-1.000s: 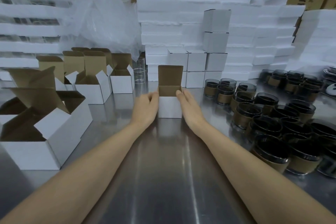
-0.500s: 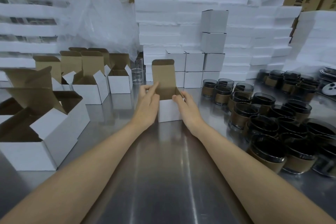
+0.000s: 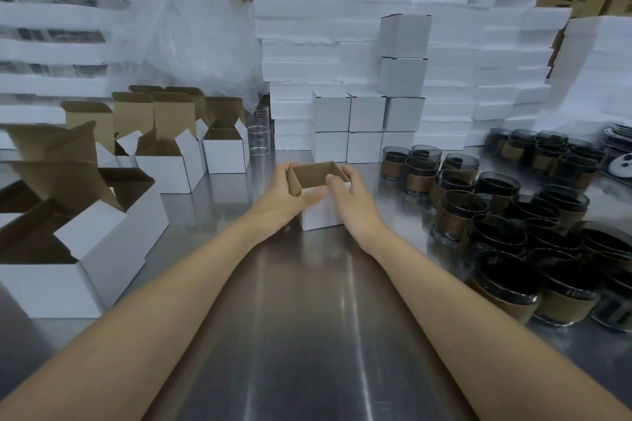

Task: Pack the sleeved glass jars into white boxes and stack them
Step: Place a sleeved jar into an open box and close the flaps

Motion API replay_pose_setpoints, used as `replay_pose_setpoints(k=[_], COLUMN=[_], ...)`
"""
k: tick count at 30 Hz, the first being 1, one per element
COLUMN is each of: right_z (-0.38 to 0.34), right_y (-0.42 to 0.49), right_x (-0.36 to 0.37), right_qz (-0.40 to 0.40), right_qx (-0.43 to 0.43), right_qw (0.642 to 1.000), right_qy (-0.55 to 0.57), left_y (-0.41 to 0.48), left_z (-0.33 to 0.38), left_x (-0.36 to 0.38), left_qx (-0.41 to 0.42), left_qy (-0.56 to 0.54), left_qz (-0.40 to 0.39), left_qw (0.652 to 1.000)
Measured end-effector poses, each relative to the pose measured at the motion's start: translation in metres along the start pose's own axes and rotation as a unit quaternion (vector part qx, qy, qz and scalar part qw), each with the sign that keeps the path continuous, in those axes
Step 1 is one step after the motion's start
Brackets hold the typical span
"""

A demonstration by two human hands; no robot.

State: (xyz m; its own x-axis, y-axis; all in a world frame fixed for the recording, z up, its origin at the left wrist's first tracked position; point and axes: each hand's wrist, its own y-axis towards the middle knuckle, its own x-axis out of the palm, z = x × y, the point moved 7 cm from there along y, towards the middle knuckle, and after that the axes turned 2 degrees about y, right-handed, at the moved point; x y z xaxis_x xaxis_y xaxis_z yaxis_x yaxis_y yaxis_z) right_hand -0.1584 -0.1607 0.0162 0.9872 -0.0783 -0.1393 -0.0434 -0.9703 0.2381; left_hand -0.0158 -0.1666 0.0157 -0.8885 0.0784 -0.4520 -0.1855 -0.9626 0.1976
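A small white box [image 3: 321, 214] stands on the steel table [image 3: 307, 318] in front of me. Its brown lid flap is bent forward and down over the opening. My left hand [image 3: 284, 196] grips the lid's left side, fingers curled over the fold. My right hand [image 3: 352, 202] holds the right side, thumb on the lid's front edge. Whatever is inside the box is hidden. Many dark glass jars with brown sleeves [image 3: 506, 243] crowd the table on the right. Closed white boxes [image 3: 366, 113] are stacked behind.
Open white boxes with raised brown flaps [image 3: 164, 161] fill the left side. A clear glass [image 3: 258, 140] stands behind them. White foam slabs [image 3: 342, 10], crumpled clear plastic [image 3: 195, 31] and brown cartons line the back. Bare steel lies between my forearms.
The lid flap stood upright a second ago; both hands have climbed to the top of the box and folded it forward over the opening.
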Motion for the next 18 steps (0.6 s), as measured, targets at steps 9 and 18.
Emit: replay_pose_setpoints(k=[9,18], right_z=[-0.005,-0.021], right_y=[-0.007,-0.013], right_x=[0.006,0.008], right_qz=[-0.067,-0.055], right_qx=[-0.008,-0.128], right_qw=[0.998,0.99], right_qy=[-0.01,-0.036], left_y=[0.012,-0.016], left_z=[-0.008,0.043], left_x=[0.001,-0.016], left_qx=[0.051,0.31], left_qy=[-0.035,0.015], left_qz=[-0.012,0.172], left_qw=[0.998,0.935])
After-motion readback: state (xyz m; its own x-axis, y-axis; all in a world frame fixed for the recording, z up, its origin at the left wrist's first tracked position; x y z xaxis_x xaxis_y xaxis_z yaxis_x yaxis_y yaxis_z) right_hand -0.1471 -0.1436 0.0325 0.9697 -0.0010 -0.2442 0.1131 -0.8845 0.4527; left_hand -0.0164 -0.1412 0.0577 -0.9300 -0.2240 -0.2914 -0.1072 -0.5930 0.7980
